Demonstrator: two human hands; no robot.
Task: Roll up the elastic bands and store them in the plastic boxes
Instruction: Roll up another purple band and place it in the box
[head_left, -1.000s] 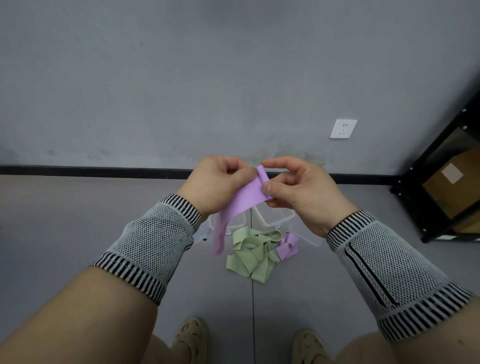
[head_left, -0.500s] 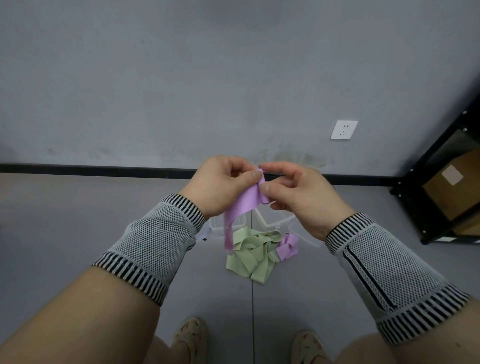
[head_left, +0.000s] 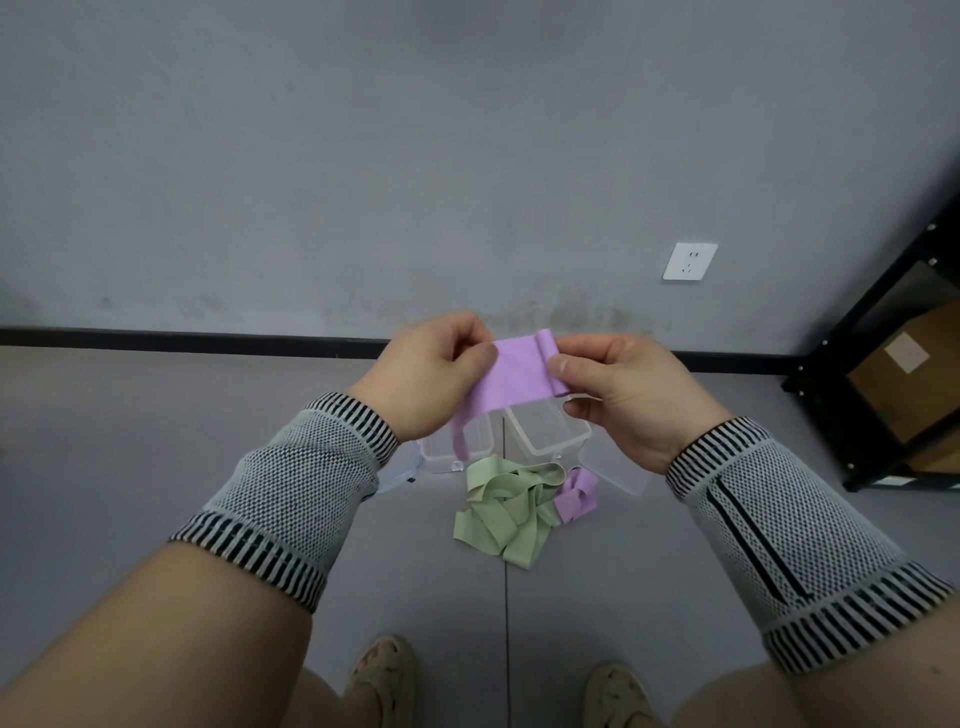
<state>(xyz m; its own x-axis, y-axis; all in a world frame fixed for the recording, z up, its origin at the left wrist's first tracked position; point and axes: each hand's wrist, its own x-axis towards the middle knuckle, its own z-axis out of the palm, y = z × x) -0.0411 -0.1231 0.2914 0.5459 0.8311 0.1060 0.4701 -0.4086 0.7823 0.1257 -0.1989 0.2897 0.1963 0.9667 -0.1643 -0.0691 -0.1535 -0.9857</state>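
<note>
I hold a purple elastic band (head_left: 517, 376) stretched flat between both hands at chest height. My right hand (head_left: 618, 395) pinches its rolled end between thumb and fingers. My left hand (head_left: 434, 374) pinches the band further along, and the loose tail hangs down below it. On the floor beneath lie a heap of green elastic bands (head_left: 506, 512) and a second purple band (head_left: 576, 493). Two clear plastic boxes (head_left: 550, 434) stand open just behind the heap, partly hidden by my hands.
A clear lid (head_left: 615, 470) lies right of the boxes and another lid edge (head_left: 397, 473) shows at the left. A black metal shelf (head_left: 883, 364) with cardboard boxes stands at the right. A grey wall with a socket (head_left: 690, 261) is ahead. My feet (head_left: 382, 675) are below.
Both hands have moved apart, pulling the purple band out flat between them. A small roll now shows at the end in my right hand, and the hanging tail is shorter.
</note>
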